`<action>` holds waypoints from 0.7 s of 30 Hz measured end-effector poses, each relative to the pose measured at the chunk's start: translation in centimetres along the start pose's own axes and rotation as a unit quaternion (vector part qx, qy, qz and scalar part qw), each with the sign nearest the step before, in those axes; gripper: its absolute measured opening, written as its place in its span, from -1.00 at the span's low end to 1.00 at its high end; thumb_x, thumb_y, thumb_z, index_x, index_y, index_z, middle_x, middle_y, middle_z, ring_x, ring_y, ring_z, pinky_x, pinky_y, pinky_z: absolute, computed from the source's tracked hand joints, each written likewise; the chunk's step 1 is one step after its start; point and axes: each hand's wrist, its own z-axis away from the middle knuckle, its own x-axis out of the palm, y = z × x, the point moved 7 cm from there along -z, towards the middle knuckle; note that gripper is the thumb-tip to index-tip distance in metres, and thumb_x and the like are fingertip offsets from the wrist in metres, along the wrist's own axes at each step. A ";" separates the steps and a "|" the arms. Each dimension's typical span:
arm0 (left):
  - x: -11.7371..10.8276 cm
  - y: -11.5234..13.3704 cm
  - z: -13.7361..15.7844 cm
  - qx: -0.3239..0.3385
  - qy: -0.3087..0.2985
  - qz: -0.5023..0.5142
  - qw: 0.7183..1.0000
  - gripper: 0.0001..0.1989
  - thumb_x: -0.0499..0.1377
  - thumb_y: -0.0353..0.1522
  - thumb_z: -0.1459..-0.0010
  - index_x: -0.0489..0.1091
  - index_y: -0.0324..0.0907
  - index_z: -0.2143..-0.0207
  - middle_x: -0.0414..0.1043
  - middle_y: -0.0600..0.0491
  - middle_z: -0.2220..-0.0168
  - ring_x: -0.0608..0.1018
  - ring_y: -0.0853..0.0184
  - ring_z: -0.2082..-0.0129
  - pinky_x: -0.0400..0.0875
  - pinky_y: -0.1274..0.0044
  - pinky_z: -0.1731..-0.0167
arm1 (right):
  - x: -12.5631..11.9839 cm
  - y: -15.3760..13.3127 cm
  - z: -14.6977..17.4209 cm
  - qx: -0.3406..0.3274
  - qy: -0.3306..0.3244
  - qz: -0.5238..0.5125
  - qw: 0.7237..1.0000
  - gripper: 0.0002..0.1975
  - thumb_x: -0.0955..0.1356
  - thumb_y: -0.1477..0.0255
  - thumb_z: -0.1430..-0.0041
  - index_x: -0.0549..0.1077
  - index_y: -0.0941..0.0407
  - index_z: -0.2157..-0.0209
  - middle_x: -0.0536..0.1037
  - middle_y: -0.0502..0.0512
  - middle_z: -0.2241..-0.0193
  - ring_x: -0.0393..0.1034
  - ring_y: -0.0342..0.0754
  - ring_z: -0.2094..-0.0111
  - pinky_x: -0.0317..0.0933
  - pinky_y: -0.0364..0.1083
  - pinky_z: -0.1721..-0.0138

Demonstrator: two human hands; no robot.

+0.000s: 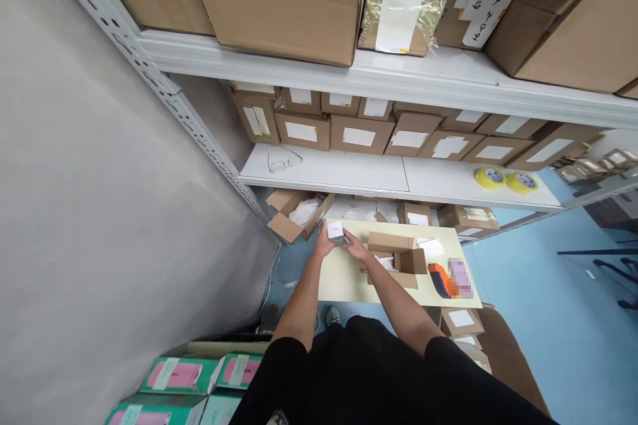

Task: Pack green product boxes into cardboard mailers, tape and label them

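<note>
A small white box (335, 230) with a printed mark on its top face is held between both hands above the left part of the cream-coloured table (343, 282). My left hand (323, 240) grips its left side. On the right side, my right hand (355, 246) has its fingers against the box. Just right of that hand stands an open cardboard box (406, 279), its flaps spread and white items inside. My right forearm passes over part of it. Another open carton (286, 227), with white papery contents, sits beyond my left hand.
An orange and dark tool (443, 281) and white paper (430, 247) lie on the table's right part. Shelves with labelled cartons (359, 135) rise ahead, with glasses (285, 163) and yellow tape rolls (491, 176) on one. A grey wall (124, 212) borders the left. Green-and-pink boxes (177, 374) are stacked below.
</note>
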 end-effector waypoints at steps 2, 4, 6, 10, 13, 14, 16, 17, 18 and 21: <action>-0.6 -0.4 0.0 -0.001 -0.016 -0.061 0.998 0.01 0.43 -0.53 0.14 0.18 -0.18 -0.39 0.39 -0.21 -0.27 0.48 0.00 -0.20 0.40 0.36 -0.11 | 1.7 -0.1 -0.1 -0.011 -0.025 -0.006 1.000 -0.21 0.42 0.48 0.03 0.39 -0.01 -0.31 0.41 0.12 -0.32 0.18 0.16 -0.39 -0.11 0.21 -0.45; -1.1 -0.6 0.2 -0.006 -0.033 -0.107 0.994 -0.10 0.39 -0.55 0.09 0.25 -0.19 -0.34 0.49 -0.16 -0.15 0.50 0.04 -0.16 0.39 0.39 -0.09 | 2.7 -0.3 -0.1 -0.019 -0.053 -0.032 0.998 -0.21 0.43 0.48 0.02 0.37 -0.02 -0.32 0.39 0.14 -0.33 0.18 0.14 -0.39 -0.06 0.20 -0.43; -1.7 -0.3 0.4 -0.011 -0.048 -0.135 0.990 -0.19 0.37 -0.56 0.07 0.33 -0.15 -0.28 0.53 -0.10 -0.08 0.52 0.09 -0.12 0.39 0.42 -0.07 | 2.8 -0.5 -0.1 -0.017 -0.070 -0.066 0.995 -0.19 0.43 0.47 0.01 0.34 -0.03 -0.33 0.37 0.17 -0.34 0.22 0.13 -0.38 -0.01 0.21 -0.41; -4.0 1.9 0.7 -0.018 -0.039 -0.177 0.983 -0.21 0.40 -0.52 0.09 0.38 -0.08 -0.24 0.49 -0.10 -0.07 0.55 0.08 -0.07 0.41 0.39 -0.05 | 0.4 -1.5 0.2 -0.007 -0.036 -0.077 0.996 -0.14 0.42 0.48 0.05 0.29 -0.05 -0.35 0.35 0.22 -0.35 0.30 0.15 -0.32 0.11 0.23 -0.35; -6.1 4.6 0.8 0.031 -0.018 -0.168 0.985 -0.21 0.40 -0.51 0.07 0.38 -0.06 -0.26 0.49 -0.10 -0.07 0.54 0.08 -0.07 0.41 0.36 -0.09 | -2.4 -2.4 0.8 0.008 0.028 -0.057 0.998 -0.09 0.42 0.47 0.10 0.27 -0.12 -0.36 0.25 0.17 -0.41 0.30 0.20 -0.31 0.19 0.24 -0.29; -6.7 5.6 0.9 0.056 -0.015 -0.155 0.986 -0.20 0.41 -0.50 0.08 0.38 -0.05 -0.26 0.50 -0.09 -0.08 0.54 0.09 -0.08 0.41 0.37 -0.10 | -3.3 -2.7 1.1 0.015 0.047 -0.053 0.997 -0.07 0.43 0.46 0.11 0.27 -0.15 -0.36 0.22 0.16 -0.43 0.29 0.22 -0.31 0.22 0.25 -0.26; -7.4 7.1 1.0 0.103 -0.025 -0.107 0.989 -0.17 0.45 -0.49 0.12 0.39 -0.05 -0.26 0.50 -0.06 -0.10 0.54 0.10 -0.07 0.43 0.37 -0.11 | -4.9 -3.4 1.8 0.017 0.074 -0.050 0.996 -0.03 0.45 0.45 0.14 0.24 -0.15 -0.38 0.18 0.16 -0.44 0.28 0.23 -0.32 0.26 0.24 -0.23; -7.4 7.8 1.0 0.124 -0.040 -0.072 0.989 -0.15 0.47 -0.48 0.14 0.39 -0.06 -0.26 0.50 -0.05 -0.11 0.55 0.10 -0.06 0.44 0.37 -0.10 | -5.8 -3.8 2.1 0.011 0.084 -0.050 0.995 -0.01 0.46 0.46 0.15 0.23 -0.13 -0.39 0.19 0.18 -0.44 0.28 0.23 -0.32 0.25 0.22 -0.24; -7.1 8.3 1.0 0.137 -0.062 -0.036 0.988 -0.12 0.48 -0.46 0.15 0.38 -0.07 -0.27 0.51 -0.05 -0.11 0.56 0.11 -0.05 0.46 0.36 -0.08 | -6.7 -4.1 2.6 0.002 0.093 -0.050 0.994 0.01 0.46 0.46 0.15 0.22 -0.09 -0.40 0.21 0.19 -0.43 0.27 0.21 -0.33 0.24 0.20 -0.26; -4.5 9.5 1.2 0.132 -0.130 0.038 0.982 -0.04 0.50 -0.42 0.13 0.29 -0.09 -0.36 0.53 -0.07 -0.11 0.60 0.15 -0.01 0.50 0.36 -0.05 | -10.2 -4.3 4.7 -0.017 0.132 -0.049 0.990 0.03 0.45 0.49 0.18 0.21 0.02 -0.42 0.28 0.21 -0.39 0.27 0.17 -0.32 0.17 0.14 -0.32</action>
